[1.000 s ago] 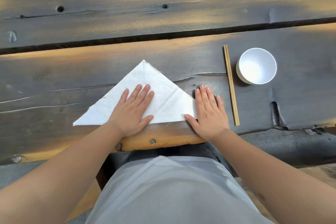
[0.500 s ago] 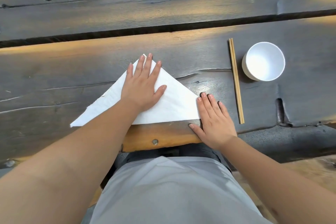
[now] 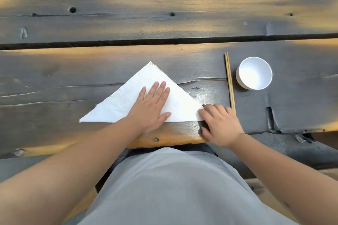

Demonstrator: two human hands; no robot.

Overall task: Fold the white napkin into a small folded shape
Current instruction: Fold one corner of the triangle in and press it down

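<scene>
The white napkin lies on the dark wooden table as a flat triangle, its long edge toward me and its tip pointing away. My left hand rests palm down on the middle of it, fingers spread and pressing it flat. My right hand sits at the napkin's right corner, fingers curled, with the fingertips touching or pinching that corner, which looks slightly lifted. The corner itself is partly hidden under those fingers.
A pair of wooden chopsticks lies straight, pointing away from me, just right of my right hand. A white bowl stands beyond them to the right. The table's near edge runs close under my hands. A dark gap splits the planks farther back.
My left hand has slid back from the napkin's tip to its middle. My right hand has curled its fingers onto the right corner.
</scene>
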